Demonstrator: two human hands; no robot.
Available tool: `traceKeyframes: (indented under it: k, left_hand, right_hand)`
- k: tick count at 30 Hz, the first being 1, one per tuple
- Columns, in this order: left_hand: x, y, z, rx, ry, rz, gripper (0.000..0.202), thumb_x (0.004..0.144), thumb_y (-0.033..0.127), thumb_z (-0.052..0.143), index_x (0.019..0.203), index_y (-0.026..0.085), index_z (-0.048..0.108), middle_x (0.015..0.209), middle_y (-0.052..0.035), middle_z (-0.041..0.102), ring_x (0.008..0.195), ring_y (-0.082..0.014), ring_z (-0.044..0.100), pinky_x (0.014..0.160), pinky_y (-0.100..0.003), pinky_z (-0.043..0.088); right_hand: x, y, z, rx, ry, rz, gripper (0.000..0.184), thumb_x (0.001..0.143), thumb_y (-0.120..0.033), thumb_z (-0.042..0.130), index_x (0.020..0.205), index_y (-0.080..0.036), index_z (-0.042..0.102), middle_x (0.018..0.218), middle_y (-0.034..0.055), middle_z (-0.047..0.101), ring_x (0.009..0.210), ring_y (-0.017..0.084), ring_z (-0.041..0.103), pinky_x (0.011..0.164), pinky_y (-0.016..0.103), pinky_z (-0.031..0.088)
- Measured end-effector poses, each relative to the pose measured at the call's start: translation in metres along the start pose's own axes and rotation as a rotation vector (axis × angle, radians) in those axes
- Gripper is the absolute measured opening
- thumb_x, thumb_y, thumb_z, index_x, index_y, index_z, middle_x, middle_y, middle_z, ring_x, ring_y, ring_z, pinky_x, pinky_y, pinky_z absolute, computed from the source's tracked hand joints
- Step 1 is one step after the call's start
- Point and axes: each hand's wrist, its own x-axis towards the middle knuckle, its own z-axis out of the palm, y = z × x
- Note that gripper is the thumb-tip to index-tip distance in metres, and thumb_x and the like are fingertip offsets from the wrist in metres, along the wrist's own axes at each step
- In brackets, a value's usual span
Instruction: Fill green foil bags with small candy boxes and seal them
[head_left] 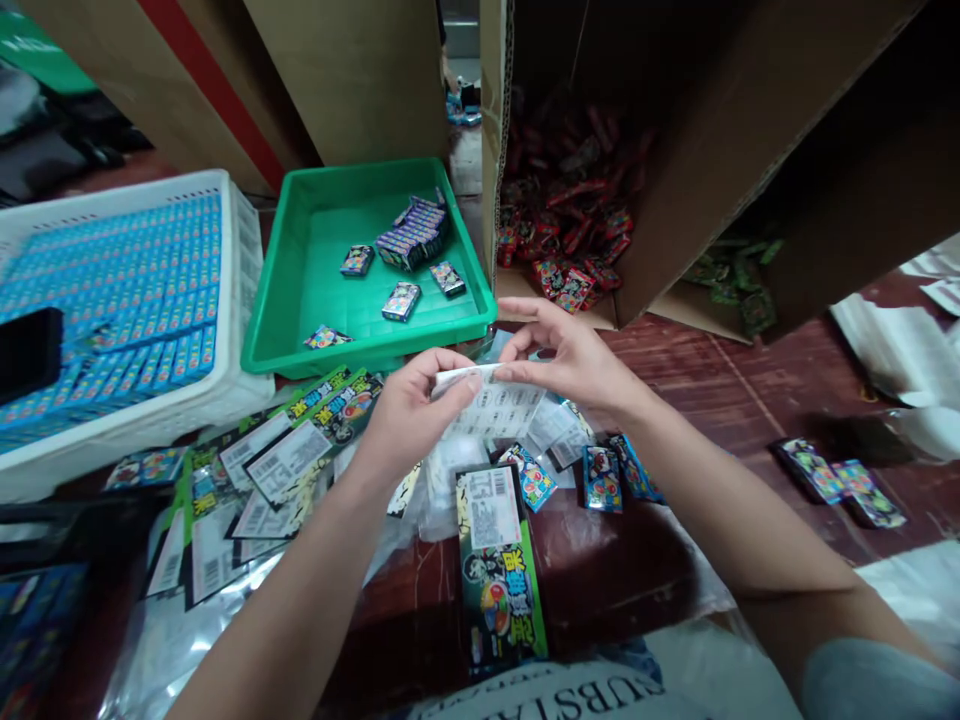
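Observation:
My left hand [420, 405] pinches a white sheet of round printed stickers [502, 408] between thumb and fingers. At the sheet's upper right edge is my right hand [562, 355], its thumb and a finger closed on the edge and its other fingers raised. Whether a single sticker is between those fingertips cannot be made out. Below the sheet lies a flat black and green candy box [495, 600] with a white label. Small blue candy packs [602, 478] rest beside it, and several labelled boxes [292, 460] overlap to the left.
A green tray [300, 290] holds small purple boxes [412, 232]. Left of it stands a white basket [244, 270] of blue boxes with a phone [30, 350] on top. Open cartons [675, 200] hold red packs [574, 285] and green packs [750, 290]. Two packs [840, 482] lie right.

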Motion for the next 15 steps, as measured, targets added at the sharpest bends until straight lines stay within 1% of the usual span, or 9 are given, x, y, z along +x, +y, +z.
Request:
traceKeyframes:
  k: [2,4,7,9,12,15]
  left_hand:
    - [0.002,0.000,0.003,0.010,0.018,-0.032,0.026,0.078,0.040,0.084,0.094,0.022,0.074,0.081,-0.0003,0.070,0.067,-0.0132,0.058,0.062,-0.026,0.044]
    - [0.005,0.000,0.006,-0.018,0.048,-0.054,0.026,0.077,0.040,0.085,0.092,0.021,0.076,0.083,-0.0013,0.072,0.069,-0.0141,0.061,0.064,-0.027,0.047]
    - [0.010,-0.001,0.006,-0.117,0.103,-0.086,0.023,0.075,0.037,0.086,0.087,0.021,0.076,0.075,0.0010,0.070,0.064,-0.0125,0.059,0.062,-0.025,0.045]
    - [0.013,-0.002,0.006,-0.168,0.119,-0.109,0.023,0.072,0.035,0.088,0.086,0.021,0.076,0.072,0.0023,0.069,0.062,-0.0114,0.058,0.060,-0.024,0.044]
    - [0.016,-0.005,0.005,-0.211,0.126,-0.134,0.027,0.069,0.034,0.090,0.088,0.020,0.078,0.074,0.0019,0.071,0.063,-0.0109,0.060,0.061,-0.023,0.046]
    - [0.020,-0.011,0.005,-0.226,0.170,-0.141,0.029,0.067,0.038,0.092,0.084,0.018,0.078,0.072,0.0008,0.072,0.060,-0.0110,0.061,0.059,-0.023,0.047]
  right_hand:
    - [0.000,-0.001,0.002,0.003,-0.022,-0.034,0.070,0.088,-0.037,0.078,0.147,-0.022,0.044,0.092,0.0017,0.071,0.085,0.017,0.068,0.078,0.034,0.058]
    - [-0.002,-0.002,0.002,-0.027,-0.018,-0.074,0.068,0.089,-0.034,0.077,0.147,-0.021,0.044,0.097,0.0031,0.071,0.089,0.017,0.068,0.081,0.034,0.057]
    - [-0.007,-0.001,-0.001,-0.081,-0.010,-0.087,0.070,0.088,-0.031,0.078,0.148,-0.021,0.043,0.100,0.0034,0.070,0.091,0.017,0.067,0.083,0.034,0.057]
    - [-0.009,0.002,-0.003,-0.101,0.010,-0.083,0.069,0.089,-0.029,0.077,0.149,-0.021,0.042,0.099,0.0027,0.069,0.090,0.016,0.066,0.084,0.033,0.057]
    - [-0.009,0.009,-0.003,-0.119,0.051,-0.098,0.063,0.094,-0.027,0.071,0.150,-0.023,0.041,0.100,0.0027,0.067,0.092,0.017,0.066,0.087,0.035,0.057]
    - [-0.005,0.017,0.002,-0.153,0.100,-0.118,0.060,0.096,-0.027,0.067,0.150,-0.024,0.040,0.103,0.0038,0.068,0.096,0.018,0.066,0.090,0.038,0.056]
